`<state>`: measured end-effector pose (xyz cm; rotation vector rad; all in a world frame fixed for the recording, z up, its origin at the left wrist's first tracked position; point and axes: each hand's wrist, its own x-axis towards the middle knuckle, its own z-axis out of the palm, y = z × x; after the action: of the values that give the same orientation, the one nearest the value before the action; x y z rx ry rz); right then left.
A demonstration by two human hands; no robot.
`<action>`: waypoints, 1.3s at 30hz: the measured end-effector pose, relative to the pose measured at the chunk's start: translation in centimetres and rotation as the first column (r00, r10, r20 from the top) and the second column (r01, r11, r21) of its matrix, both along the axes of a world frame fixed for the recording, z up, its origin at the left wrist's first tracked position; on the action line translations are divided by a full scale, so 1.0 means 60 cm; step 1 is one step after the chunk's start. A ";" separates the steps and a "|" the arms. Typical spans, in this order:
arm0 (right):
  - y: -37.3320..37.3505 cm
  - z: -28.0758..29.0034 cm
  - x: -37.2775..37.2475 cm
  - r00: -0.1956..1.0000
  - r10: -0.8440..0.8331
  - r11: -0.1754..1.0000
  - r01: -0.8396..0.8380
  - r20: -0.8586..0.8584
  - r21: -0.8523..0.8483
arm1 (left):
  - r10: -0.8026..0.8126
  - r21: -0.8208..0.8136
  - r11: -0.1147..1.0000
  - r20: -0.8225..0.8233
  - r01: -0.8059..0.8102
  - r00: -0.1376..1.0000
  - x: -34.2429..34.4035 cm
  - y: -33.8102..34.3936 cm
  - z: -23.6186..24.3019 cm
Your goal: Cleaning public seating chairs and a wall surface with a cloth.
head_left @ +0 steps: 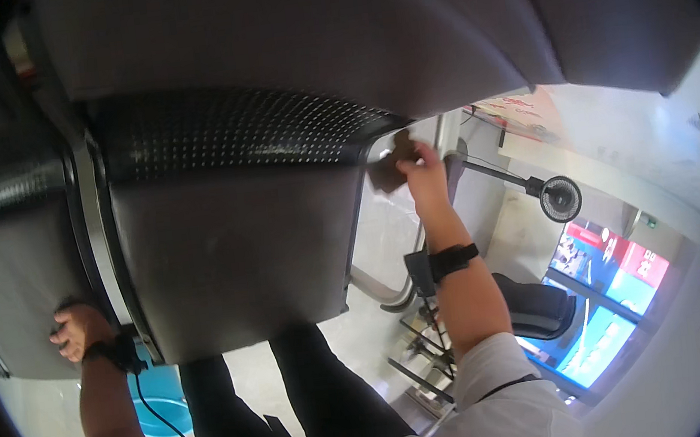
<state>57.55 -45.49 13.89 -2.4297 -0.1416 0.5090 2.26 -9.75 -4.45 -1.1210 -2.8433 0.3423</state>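
My right hand [424,171] grips a brown cloth [388,171], bunched at the top and hanging loosely, beside the metal armrest frame [442,134] of a row of seats. Dark grey padding covers the nearest seat [242,257], and a black perforated strip [245,131] runs between its cushion and backrest [277,37]. On the left, my left hand [82,331] rests on the neighbouring seat cushion [23,264], fingers apart and slightly bent, holding nothing visible. Both wrists carry black straps with small devices.
A blue basin [164,404] stands on the floor beneath the seats, near my legs. To the right are a small black fan [559,198] on an arm, a black chair [537,309] and a large lit screen [606,301]. A metal post [96,221] divides the two seats.
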 end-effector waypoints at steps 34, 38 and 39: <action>0.124 0.221 0.125 0.595 0.028 0.975 -0.194 0.803 0.109 | -0.418 -0.454 0.151 0.776 0.878 0.473 0.204 -0.229 0.228; 0.099 0.193 0.108 0.708 0.127 0.975 -0.219 0.695 0.045 | -0.392 -0.413 0.134 0.813 0.901 0.430 0.175 -0.218 0.201; 0.090 0.201 0.111 0.786 0.243 0.965 -0.258 0.569 -0.055 | -0.354 -0.435 0.116 0.822 0.893 0.446 0.180 -0.215 0.201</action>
<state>64.23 -40.10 25.97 -2.4773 -0.7316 -0.1391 13.09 -22.63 7.60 -2.9690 -1.7995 1.7271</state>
